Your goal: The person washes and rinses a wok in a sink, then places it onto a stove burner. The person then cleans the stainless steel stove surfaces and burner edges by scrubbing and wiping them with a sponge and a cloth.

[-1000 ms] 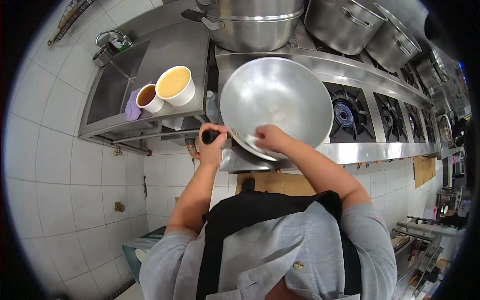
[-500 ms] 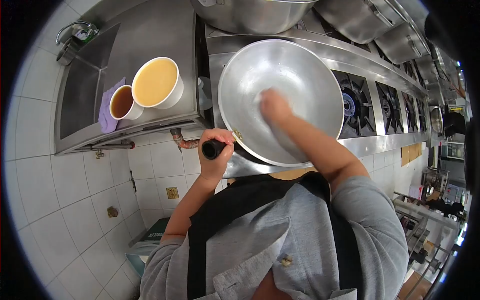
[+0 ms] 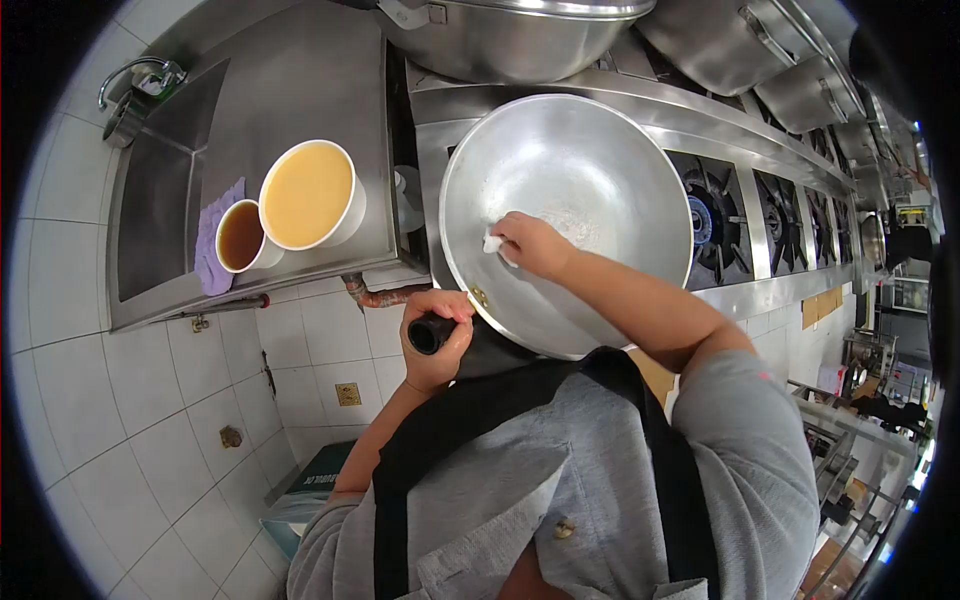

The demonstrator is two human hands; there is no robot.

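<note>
A large, shiny metal wok [image 3: 630, 160] sits on the stove in front of me. My left hand [image 3: 440, 340] is wrapped round its black handle [image 3: 430, 333] at the near left. Inside the wok, my right hand [image 3: 535, 243] is closed on a crumpled white paper towel [image 3: 493, 243], pressed to the left part of the inner wall. Wet-looking, whitish specks [image 3: 580, 228] show on the wok's bottom beside that hand.
Left, on the steel counter, stand a tub of yellow liquid [image 3: 310, 195] and a smaller cup of brown liquid [image 3: 240, 237] by a purple cloth [image 3: 212, 270]. A gas burner [image 3: 708, 215] lies right of the wok. Big pots [image 3: 520, 40] stand behind.
My right hand has moved left and nearer to me across the wok's inside, and the white paper towel now shows. My left hand keeps its hold on the handle. The view has shifted slightly.
</note>
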